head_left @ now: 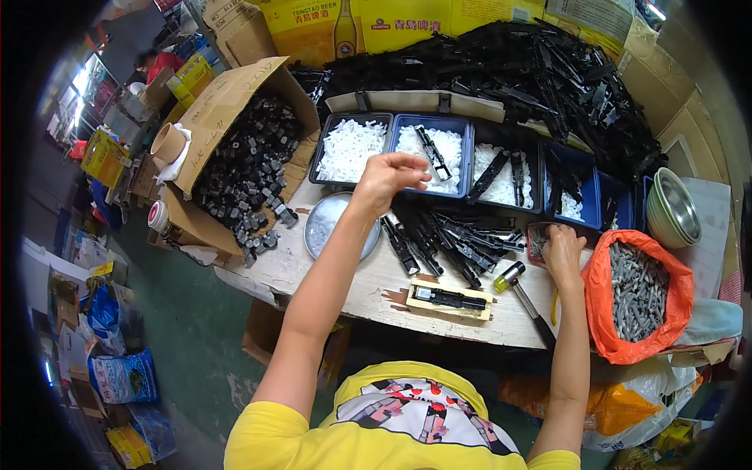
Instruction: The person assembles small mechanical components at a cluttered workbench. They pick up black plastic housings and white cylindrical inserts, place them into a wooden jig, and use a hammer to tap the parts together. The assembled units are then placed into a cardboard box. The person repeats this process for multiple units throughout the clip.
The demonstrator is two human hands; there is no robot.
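Note:
My left hand (390,180) hovers over the front of the blue bin of small white plastic parts (448,145). Its fingers are curled together in a pinch; anything between them is too small to tell. To the right, my right hand (562,252) dips its bunched fingertips at a small red box (538,239) of tiny metal pieces, and the tips are hidden. Between my forearms, a long black part (450,298) lies in a pale wooden fixture (487,312) on the worktable (360,301). A hammer (522,296) with a yellow-and-black head rests beside it.
Long black parts (446,239) lie loose behind the fixture, beside a round metal dish (319,227). At left, a carton (205,129) spills dark blocks. On the right stand an orange bag (597,301) of grey metal pieces and stacked bowls (666,205). Black parts (540,74) heap at the back.

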